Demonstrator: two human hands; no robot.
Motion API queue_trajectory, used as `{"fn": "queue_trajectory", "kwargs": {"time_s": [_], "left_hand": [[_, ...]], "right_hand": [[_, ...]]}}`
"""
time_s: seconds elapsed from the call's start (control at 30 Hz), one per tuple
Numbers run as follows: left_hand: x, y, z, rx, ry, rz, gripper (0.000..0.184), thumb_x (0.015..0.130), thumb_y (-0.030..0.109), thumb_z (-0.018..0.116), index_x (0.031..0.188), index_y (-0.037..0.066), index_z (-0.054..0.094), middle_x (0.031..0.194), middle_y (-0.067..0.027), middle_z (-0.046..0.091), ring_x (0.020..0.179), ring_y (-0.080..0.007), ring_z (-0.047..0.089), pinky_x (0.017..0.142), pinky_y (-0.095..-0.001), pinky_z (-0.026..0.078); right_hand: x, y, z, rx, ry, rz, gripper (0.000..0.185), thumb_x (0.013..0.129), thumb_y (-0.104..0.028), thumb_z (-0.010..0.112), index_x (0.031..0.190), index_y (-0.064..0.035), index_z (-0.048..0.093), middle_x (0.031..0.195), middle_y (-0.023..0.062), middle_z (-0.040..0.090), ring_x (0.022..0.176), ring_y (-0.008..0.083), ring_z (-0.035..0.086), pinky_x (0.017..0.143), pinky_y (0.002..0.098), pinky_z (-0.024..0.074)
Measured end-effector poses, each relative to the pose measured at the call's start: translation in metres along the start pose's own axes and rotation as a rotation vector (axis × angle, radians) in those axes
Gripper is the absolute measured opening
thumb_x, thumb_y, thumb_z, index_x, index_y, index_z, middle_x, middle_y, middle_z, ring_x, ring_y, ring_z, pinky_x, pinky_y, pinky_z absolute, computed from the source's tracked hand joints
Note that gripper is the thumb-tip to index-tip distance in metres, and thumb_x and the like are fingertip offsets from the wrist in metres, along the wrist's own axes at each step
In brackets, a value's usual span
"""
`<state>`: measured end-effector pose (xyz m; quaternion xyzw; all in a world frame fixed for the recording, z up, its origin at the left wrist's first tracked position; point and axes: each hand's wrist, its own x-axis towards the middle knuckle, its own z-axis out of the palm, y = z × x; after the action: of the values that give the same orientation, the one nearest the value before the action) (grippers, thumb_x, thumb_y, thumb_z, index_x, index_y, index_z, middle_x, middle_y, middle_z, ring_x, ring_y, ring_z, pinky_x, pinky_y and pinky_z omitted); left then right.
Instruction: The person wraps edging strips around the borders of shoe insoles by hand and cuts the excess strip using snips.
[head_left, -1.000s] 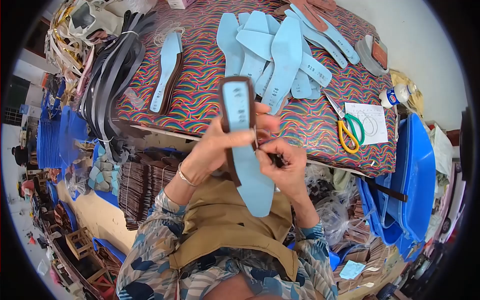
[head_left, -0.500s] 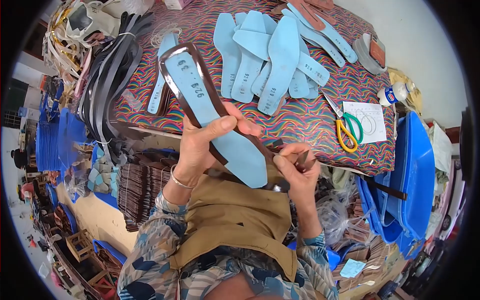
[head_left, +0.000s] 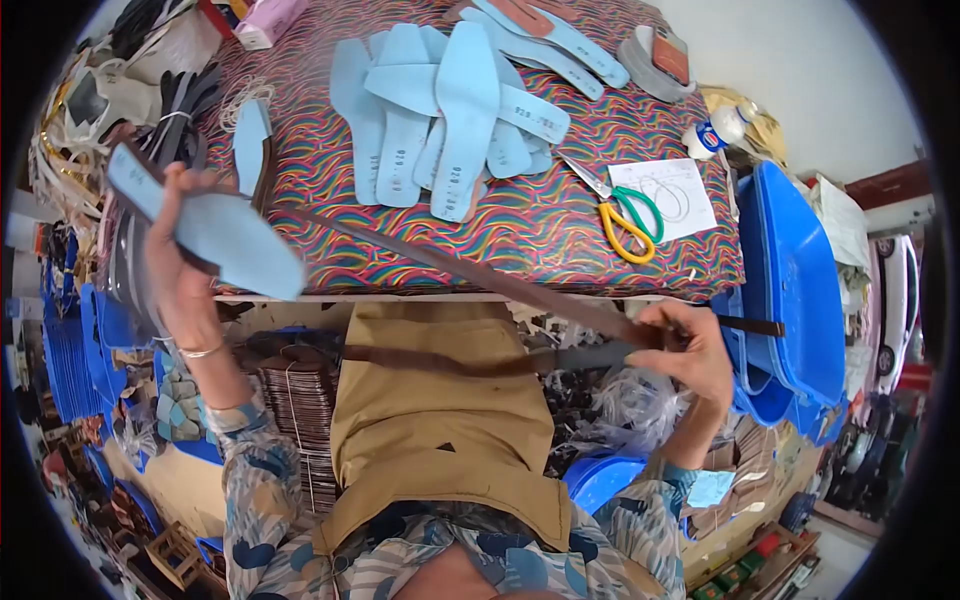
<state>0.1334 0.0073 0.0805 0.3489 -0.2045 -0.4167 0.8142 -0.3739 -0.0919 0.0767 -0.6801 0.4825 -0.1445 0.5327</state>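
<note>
My left hand [head_left: 185, 285], at the far left over the table edge, is closed on a light blue insole [head_left: 240, 245] with a dark brown edge. Motion blurs the insole. Out at the right, my right hand [head_left: 695, 350] pinches a long dark brown strip [head_left: 480, 277]. One length of the strip runs up and left across the table toward the insole; whether they are joined I cannot tell. A second length stretches left in front of the apron [head_left: 440, 410]. Another blue insole with brown edging [head_left: 252, 140] lies on the table near my left hand.
Blue insoles [head_left: 465, 110] lie piled on the patterned table [head_left: 330, 250]. Scissors [head_left: 628, 222] rest partly on a paper sheet [head_left: 690, 195], near a white bottle [head_left: 715, 132]. Blue bins [head_left: 800, 280] stand at right. Tied brown stacks [head_left: 298, 420] sit below the table.
My hands have moved far apart, the left one leftward with the insole, the right one rightward. The brown strip now stretches out between them. The view has shifted to the right.
</note>
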Motion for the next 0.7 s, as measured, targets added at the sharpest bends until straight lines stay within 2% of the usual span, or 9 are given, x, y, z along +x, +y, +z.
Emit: {"fn": "queue_trajectory", "kwargs": {"time_s": [0.13, 0.17, 0.23, 0.27, 0.33, 0.37, 0.47, 0.6, 0.7], "left_hand": [[0.002, 0.019, -0.023, 0.076, 0.024, 0.051, 0.016, 0.096, 0.01, 0.057, 0.109, 0.002, 0.056, 0.089, -0.0038, 0.06, 0.092, -0.0199, 0.06, 0.086, -0.0368, 0.051], [0.004, 0.021, -0.03, 0.071, 0.02, 0.043, 0.016, 0.096, 0.01, 0.057, 0.109, 0.002, 0.056, 0.089, -0.0038, 0.06, 0.092, -0.0199, 0.06, 0.086, -0.0368, 0.051], [0.006, 0.026, -0.044, 0.055, -0.017, 0.033, 0.021, 0.096, 0.01, 0.055, 0.114, 0.0, 0.055, 0.094, -0.0054, 0.06, 0.098, -0.0224, 0.058, 0.097, -0.0412, 0.046], [0.008, 0.03, -0.05, 0.065, -0.037, 0.048, 0.02, 0.094, 0.011, 0.058, 0.111, 0.0, 0.057, 0.093, -0.0056, 0.06, 0.098, -0.0227, 0.059, 0.097, -0.0405, 0.046], [0.004, 0.039, -0.038, 0.213, -0.017, 0.097, 0.019, 0.094, 0.013, 0.059, 0.107, 0.0, 0.06, 0.094, -0.0059, 0.062, 0.098, -0.022, 0.059, 0.097, -0.0382, 0.045], [0.001, 0.049, -0.034, 0.391, 0.132, 0.165, 0.017, 0.094, 0.015, 0.059, 0.103, 0.001, 0.063, 0.096, -0.0063, 0.064, 0.098, -0.0209, 0.06, 0.096, -0.0353, 0.045], [0.029, 0.094, -0.067, 0.267, 0.085, 0.186, 0.016, 0.094, 0.015, 0.058, 0.101, 0.002, 0.065, 0.1, -0.0072, 0.066, 0.101, -0.0196, 0.062, 0.096, -0.033, 0.046], [0.059, 0.129, -0.045, 0.396, 0.272, 0.315, 0.017, 0.094, 0.01, 0.057, 0.107, 0.002, 0.064, 0.113, -0.0082, 0.065, 0.11, -0.0176, 0.058, 0.102, -0.0321, 0.042], [0.067, 0.126, -0.041, 0.469, 0.233, 0.323, 0.018, 0.094, 0.011, 0.057, 0.108, 0.002, 0.064, 0.113, -0.0082, 0.065, 0.11, -0.0175, 0.059, 0.102, -0.0318, 0.043]], "right_hand": [[-0.009, -0.013, -0.026, -0.094, 0.043, 0.013, 0.036, 0.059, -0.001, 0.083, 0.091, -0.0017, 0.066, 0.077, -0.0058, 0.06, 0.064, -0.0012, 0.043, 0.055, 0.017, 0.0306], [-0.003, -0.018, -0.018, -0.016, 0.082, -0.052, 0.028, 0.065, 0.0, 0.078, 0.091, -0.0002, 0.065, 0.078, -0.0025, 0.063, 0.066, 0.0012, 0.049, 0.057, 0.0186, 0.0361], [0.017, 0.001, 0.0, -0.364, 0.266, -0.291, 0.025, 0.07, -0.001, 0.073, 0.093, 0.0023, 0.063, 0.077, 0.0039, 0.065, 0.07, 0.0073, 0.057, 0.061, 0.024, 0.0442], [0.024, 0.018, 0.003, -0.537, 0.363, -0.31, 0.028, 0.069, 0.002, 0.07, 0.096, 0.0021, 0.061, 0.079, 0.0106, 0.065, 0.074, 0.0168, 0.064, 0.067, 0.0295, 0.049], [0.026, 0.025, 0.017, -0.668, 0.499, -0.321, 0.032, 0.065, 0.004, 0.07, 0.096, -0.0005, 0.062, 0.08, 0.0116, 0.063, 0.075, 0.0228, 0.065, 0.069, 0.0309, 0.0497], [0.024, 0.03, 0.023, -0.656, 0.511, -0.277, 0.032, 0.064, 0.004, 0.07, 0.095, -0.0027, 0.063, 0.084, 0.012, 0.064, 0.078, 0.0273, 0.064, 0.07, 0.0317, 0.0501], [0.017, 0.075, 0.037, -0.563, 0.566, -0.175, 0.033, 0.064, 0.004, 0.071, 0.094, -0.0032, 0.063, 0.091, 0.0124, 0.063, 0.082, 0.0324, 0.063, 0.072, 0.0353, 0.0501], [0.009, 0.13, 0.053, -0.549, 0.581, -0.18, 0.034, 0.063, -0.001, 0.074, 0.096, -0.006, 0.065, 0.092, 0.0105, 0.062, 0.085, 0.0329, 0.062, 0.071, 0.0378, 0.0499], [0.008, 0.153, 0.076, -0.516, 0.513, -0.142, 0.029, 0.069, -0.003, 0.072, 0.097, -0.0068, 0.065, 0.093, 0.0095, 0.062, 0.084, 0.0332, 0.063, 0.07, 0.0386, 0.0499]]}}
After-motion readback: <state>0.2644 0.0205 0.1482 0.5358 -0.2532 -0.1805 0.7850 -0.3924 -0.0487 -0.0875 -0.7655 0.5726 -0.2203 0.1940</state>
